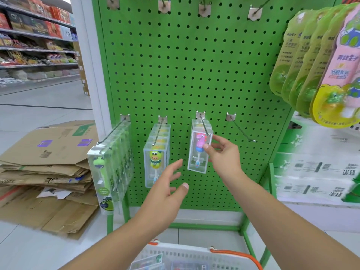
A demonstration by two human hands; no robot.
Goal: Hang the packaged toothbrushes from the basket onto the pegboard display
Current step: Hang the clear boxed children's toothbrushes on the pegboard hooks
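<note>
Basket (194, 254) cut off below; right hand (222, 152) pinches pink toothbrush box (198, 152).

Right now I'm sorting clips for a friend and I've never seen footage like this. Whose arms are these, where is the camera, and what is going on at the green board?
There is no machine here: a person wears a camera on the head, looking forward and down, so both arms reach in from the bottom. The green pegboard has metal hooks; three lower ones carry clear boxed toothbrushes, and the fourth hook is bare. The right hand pinches a pink toothbrush box at the tip of the third hook. The left hand is open, holding nothing, near the yellow-green toothbrush boxes. A white basket with more packages sits below. Flattened cardboard lies on the floor at left.
</note>
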